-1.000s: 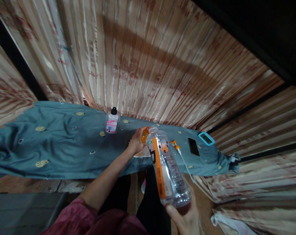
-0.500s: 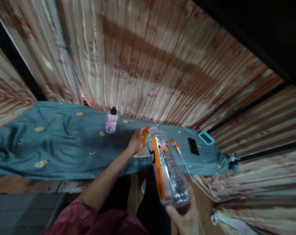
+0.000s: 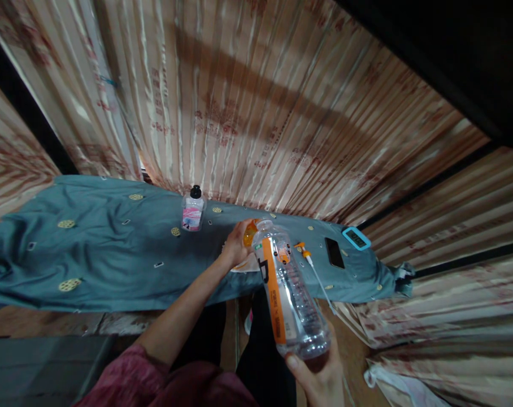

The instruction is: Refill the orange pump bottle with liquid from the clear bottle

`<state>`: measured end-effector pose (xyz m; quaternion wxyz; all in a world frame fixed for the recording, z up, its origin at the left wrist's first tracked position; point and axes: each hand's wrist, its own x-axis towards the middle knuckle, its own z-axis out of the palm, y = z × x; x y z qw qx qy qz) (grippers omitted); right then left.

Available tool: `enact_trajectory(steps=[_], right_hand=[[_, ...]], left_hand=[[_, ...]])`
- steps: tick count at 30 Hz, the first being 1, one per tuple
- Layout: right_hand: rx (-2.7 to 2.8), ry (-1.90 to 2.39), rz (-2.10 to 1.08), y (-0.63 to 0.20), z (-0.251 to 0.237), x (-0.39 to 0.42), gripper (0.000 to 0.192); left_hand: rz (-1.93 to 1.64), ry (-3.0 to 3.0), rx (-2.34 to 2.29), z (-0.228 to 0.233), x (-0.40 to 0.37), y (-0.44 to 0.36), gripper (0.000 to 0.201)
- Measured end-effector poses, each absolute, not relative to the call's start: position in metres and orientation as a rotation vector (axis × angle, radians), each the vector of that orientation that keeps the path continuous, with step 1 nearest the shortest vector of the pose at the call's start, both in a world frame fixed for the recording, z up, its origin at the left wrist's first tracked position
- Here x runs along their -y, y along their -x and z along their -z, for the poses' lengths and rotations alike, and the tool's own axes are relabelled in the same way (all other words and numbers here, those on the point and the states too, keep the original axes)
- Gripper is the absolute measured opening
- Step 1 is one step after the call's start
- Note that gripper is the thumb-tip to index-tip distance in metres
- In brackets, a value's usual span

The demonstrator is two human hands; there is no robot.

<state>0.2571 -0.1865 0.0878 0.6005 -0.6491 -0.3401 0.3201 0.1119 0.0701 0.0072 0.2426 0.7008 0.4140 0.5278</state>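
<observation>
Hardly anything has moved since the earlier frame: slight view shift, hands and bottle as before. Left hand (image 3: pixel 236 247) grips an amber container (image 3: pixel 250 233) at the bottle's mouth; contact between the two can't be told. Right hand (image 3: pixel 324 370) grasps the large clear bottle (image 3: pixel 288 294) by its base. Bottle is tilted, long axis running from the right hand, past the worktop's (image 3: pixel 112 249) near edge, up and leftward to the left hand; mouth end nearer the left. White item (image 3: pixel 246 264) partly hidden under the left hand. Orange-headed pump (image 3: pixel 306 253) lies just right of the bottle, tube toward the near edge. Phone (image 3: pixel 334 252) and blue-rimmed clock (image 3: pixel 356 238) toward the right end. Black-capped bottle (image 3: pixel 192 210) stands near the far edge; widest open room is toward the left end.
</observation>
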Motion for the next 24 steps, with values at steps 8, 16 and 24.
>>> enact_trajectory(steps=[8,16,24], right_hand=[[0.752,1.528,-0.764,-0.2564,-0.0907,0.1858,0.082],[0.767,1.519,-0.787,-0.2574,-0.0889,0.1861,0.080],[0.747,1.505,-0.772,-0.2554,-0.0917,0.1862,0.080]], left_hand=[[-1.434,-1.901,-1.127,-0.0105,-0.0682,-0.1116,0.062],[-1.430,-1.909,-1.141,-0.0100,-0.0693,-0.1123,0.060],[-1.434,-1.894,-1.126,-0.0116,-0.0679,-0.1120,0.060]])
